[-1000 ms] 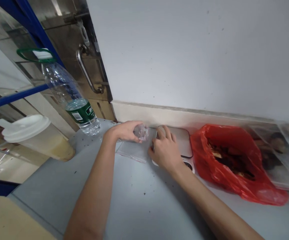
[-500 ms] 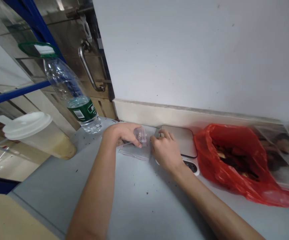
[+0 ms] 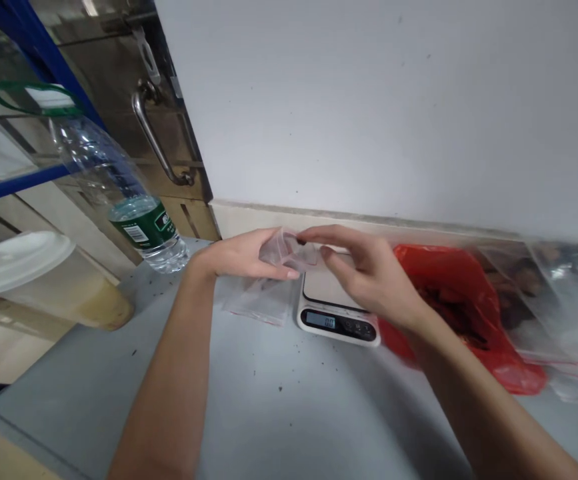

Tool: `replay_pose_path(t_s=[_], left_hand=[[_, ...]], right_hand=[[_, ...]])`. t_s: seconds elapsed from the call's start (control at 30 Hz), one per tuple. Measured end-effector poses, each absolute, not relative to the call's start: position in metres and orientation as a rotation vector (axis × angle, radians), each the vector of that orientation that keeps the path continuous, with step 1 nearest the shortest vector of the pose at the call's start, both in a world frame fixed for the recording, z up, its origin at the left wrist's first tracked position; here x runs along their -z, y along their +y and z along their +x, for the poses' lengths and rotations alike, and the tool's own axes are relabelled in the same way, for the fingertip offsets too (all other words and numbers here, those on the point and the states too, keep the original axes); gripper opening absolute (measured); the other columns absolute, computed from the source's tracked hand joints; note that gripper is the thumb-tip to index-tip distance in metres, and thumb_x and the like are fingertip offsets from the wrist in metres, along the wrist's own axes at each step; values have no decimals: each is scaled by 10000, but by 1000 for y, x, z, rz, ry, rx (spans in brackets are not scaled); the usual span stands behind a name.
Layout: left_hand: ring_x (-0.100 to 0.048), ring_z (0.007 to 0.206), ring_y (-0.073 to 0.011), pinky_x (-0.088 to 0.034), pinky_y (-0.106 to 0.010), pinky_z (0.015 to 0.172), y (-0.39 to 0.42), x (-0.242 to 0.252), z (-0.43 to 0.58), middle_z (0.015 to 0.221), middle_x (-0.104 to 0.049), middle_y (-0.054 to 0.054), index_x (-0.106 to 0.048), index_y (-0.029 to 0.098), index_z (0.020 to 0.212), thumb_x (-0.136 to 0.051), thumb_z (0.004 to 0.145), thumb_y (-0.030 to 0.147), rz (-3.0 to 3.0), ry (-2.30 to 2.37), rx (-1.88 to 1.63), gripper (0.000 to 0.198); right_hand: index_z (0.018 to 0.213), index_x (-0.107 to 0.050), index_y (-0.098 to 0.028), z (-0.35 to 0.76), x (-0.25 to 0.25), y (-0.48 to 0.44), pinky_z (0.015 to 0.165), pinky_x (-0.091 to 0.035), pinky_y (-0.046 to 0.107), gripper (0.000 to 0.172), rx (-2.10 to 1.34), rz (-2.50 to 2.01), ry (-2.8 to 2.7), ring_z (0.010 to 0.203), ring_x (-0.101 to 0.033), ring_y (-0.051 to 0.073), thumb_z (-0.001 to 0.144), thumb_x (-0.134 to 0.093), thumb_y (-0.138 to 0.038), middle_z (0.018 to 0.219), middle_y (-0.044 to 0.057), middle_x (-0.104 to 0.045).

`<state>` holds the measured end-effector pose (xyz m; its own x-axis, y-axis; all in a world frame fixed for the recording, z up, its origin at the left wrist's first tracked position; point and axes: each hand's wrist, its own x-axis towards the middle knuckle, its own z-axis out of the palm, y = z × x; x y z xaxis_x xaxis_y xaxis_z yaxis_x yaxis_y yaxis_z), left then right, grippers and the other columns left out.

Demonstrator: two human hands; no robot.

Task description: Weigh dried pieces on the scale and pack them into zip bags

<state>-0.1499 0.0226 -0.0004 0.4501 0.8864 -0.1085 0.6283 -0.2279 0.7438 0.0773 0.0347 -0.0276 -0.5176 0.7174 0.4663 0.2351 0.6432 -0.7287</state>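
Both hands hold one small clear zip bag (image 3: pixel 283 248) lifted above the grey table (image 3: pixel 289 407). My left hand (image 3: pixel 241 255) grips the bag's left side with thumb and fingers closed on it. My right hand (image 3: pixel 369 273) pinches the bag's right top edge with thumb and forefinger. Under the raised bag lies a stack of flat clear zip bags (image 3: pixel 259 303) on the table. Right of that stack sits a small white digital scale (image 3: pixel 336 308), its display reading 0.0.
A red plastic bag (image 3: pixel 461 300) with dark dried pieces lies right of the scale; clear bags (image 3: pixel 563 300) lie further right. A tilted water bottle (image 3: pixel 119 193) and a lidded cup (image 3: pixel 33 280) stand at the left. A grey wall (image 3: pixel 369 100) backs the table.
Both hands have risen off the table with the small clear bag between them. My right hand left the scale's plate, so the display now shows. The view shifted slightly.
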Motion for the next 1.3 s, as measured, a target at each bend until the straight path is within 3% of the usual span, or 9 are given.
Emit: replay_pose_path(t_s=[0.13, 0.2, 0.37, 0.53, 0.63, 0.83, 1.0, 1.17, 1.3], left_hand=[[-641, 1297, -284, -516, -378, 1042, 23, 0, -142, 1385, -695, -112, -473, 222, 1518, -711, 887, 486, 1909, 1063, -616, 724], [-606, 1351, -294, -508, -390, 1076, 23, -1, -135, 1426, -676, -97, -504, 243, 1510, -692, 912, 506, 1891, 996, -672, 680], [-658, 1272, -269, -541, -363, 1029, 18, -14, -114, 1329, -740, -61, -731, 239, 1271, -619, 983, 449, 1974, 1020, -795, 374], [-714, 1154, -227, -569, -333, 972, 11, -27, -104, 1238, -785, -35, -758, 252, 1269, -597, 1001, 369, 2043, 1119, -849, 334], [-720, 1131, -230, -577, -334, 966, 10, -27, -99, 1218, -792, -47, -769, 241, 1251, -617, 986, 371, 2038, 1120, -874, 332], [-752, 958, -220, -604, -305, 860, 12, -27, -88, 1004, -824, -54, -829, 202, 1016, -751, 881, 360, 1979, 1257, -1124, 222], [-768, 818, -200, -624, -283, 768, 10, -28, -82, 845, -809, -36, -819, 188, 902, -818, 811, 338, 1855, 1351, -1343, 176], [-772, 783, -198, -635, -282, 757, 9, -28, -77, 806, -794, -22, -800, 202, 929, -839, 794, 387, 1849, 1356, -1368, 232], [-764, 779, -204, -635, -289, 754, 6, -32, -78, 786, -792, -34, -779, 186, 809, -774, 849, 374, 1929, 1393, -1261, 193]], right_hand=[[937, -788, -257, 100, 11, 34, 1019, -544, 509, 149, -641, -760, -2162, 1421, -527, 344, 857, -690, -334, 1479, 89, -636], [843, -768, -254, 108, 6, 33, 981, -567, 492, 139, -590, -775, -2149, 1387, -560, 346, 871, -700, -372, 1518, 82, -597], [800, -749, -252, 118, -5, 29, 858, -618, 427, 152, -459, -776, -2030, 1139, -708, 301, 879, -732, -382, 1302, 90, -727], [931, -763, -256, 125, -11, 27, 808, -632, 369, 102, -511, -765, -1941, 904, -759, 236, 873, -741, -337, 936, 33, -791], [964, -768, -259, 131, -12, 26, 794, -638, 373, 130, -562, -751, -1879, 844, -757, 224, 850, -759, -321, 911, 21, -790], [790, -724, -247, 140, -11, 30, 770, -656, 365, 96, -604, -743, -1733, 810, -736, 196, 822, -791, -307, 818, 6, -751], [921, -767, -233, 147, -17, 30, 703, -643, 320, 175, -628, -783, -1782, 847, -749, 195, 806, -813, -356, 980, 36, -775], [771, -753, -232, 147, -19, 32, 600, -575, 311, 224, -746, -848, -1886, 653, -696, 187, 867, -745, -434, 690, 12, -735], [751, -724, -220, 152, -21, 33, 568, -512, 291, 234, -712, -876, -1856, 627, -647, 167, 860, -737, -427, 679, 5, -709]])
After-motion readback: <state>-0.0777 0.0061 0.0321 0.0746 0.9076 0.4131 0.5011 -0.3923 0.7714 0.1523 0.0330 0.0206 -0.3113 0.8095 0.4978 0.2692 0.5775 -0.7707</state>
